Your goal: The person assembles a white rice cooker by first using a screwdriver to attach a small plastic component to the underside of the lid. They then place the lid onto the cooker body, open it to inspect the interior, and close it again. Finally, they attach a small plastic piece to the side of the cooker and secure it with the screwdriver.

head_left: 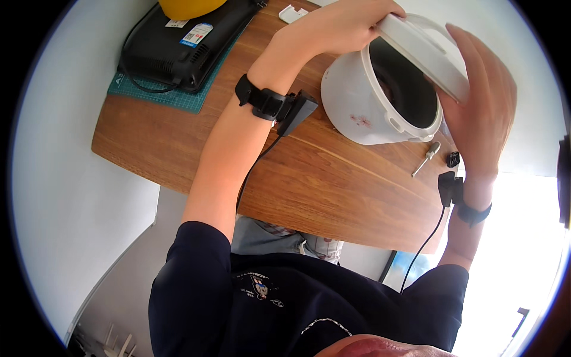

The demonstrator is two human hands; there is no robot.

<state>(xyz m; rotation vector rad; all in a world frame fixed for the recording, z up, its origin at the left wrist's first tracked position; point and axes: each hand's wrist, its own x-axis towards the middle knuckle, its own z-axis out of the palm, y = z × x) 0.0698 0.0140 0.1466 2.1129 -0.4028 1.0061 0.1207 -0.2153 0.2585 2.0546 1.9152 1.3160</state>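
A white rice cooker (351, 98) with a small red flower print stands toward the far right of the wooden table, and its dark inside shows. Over its mouth, the white lid (423, 56) is tilted up between my two hands. My left hand (360, 27) grips the lid's left edge, its fingers curled and partly hidden. On the opposite edge, my right hand (485, 98) holds on with the thumb below and the long fingers along the outside. Whether the lid still touches the cooker at the back cannot be made out.
Near the cooker's front lie a screwdriver (426, 159) and a small black piece (453, 159). At far left, a black appliance (178, 50) rests on a green cutting mat (196, 102), with a yellow object (189, 7) on top. A white plastic part (292, 13) lies at the back. Cables trail from both wristbands.
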